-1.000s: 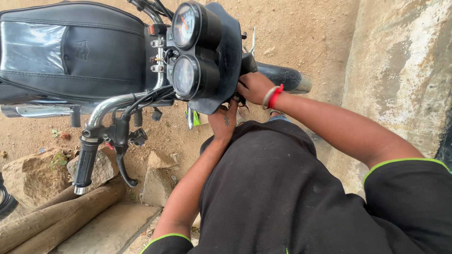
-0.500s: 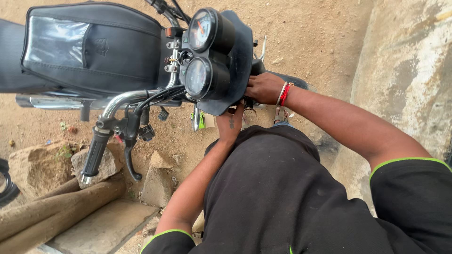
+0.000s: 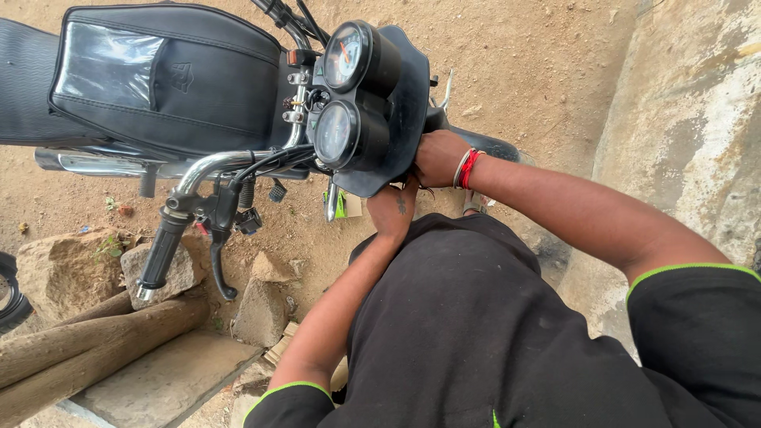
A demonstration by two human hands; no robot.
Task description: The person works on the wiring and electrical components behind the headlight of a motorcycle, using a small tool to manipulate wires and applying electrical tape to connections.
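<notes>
A big black motorbike [image 3: 238,103] is seen from above, parked on brown sandy ground [image 3: 539,63]. A padded black tank cover with a clear plastic pocket [image 3: 166,75] is laid over its middle. A grey concrete wall [image 3: 690,119] is seen on the right side. Rough grey stones [image 3: 158,269] and a thick brown log [image 3: 95,341] are found at the lower left, under the shiny silver handlebar with its black rubber grip [image 3: 162,254]. Two round black dials [image 3: 349,95] are fixed at the front of the bike, and a black plastic front cover [image 3: 408,103] is curved around them. The right hand [image 3: 437,157], marked by a red and silver wristband [image 3: 466,168], is pressed against the edge of that cover with the fingers curled behind it. The left hand [image 3: 394,210] is tucked up under the bottom of the cover; its fingers are hidden, so how far it is open cannot be told.
</notes>
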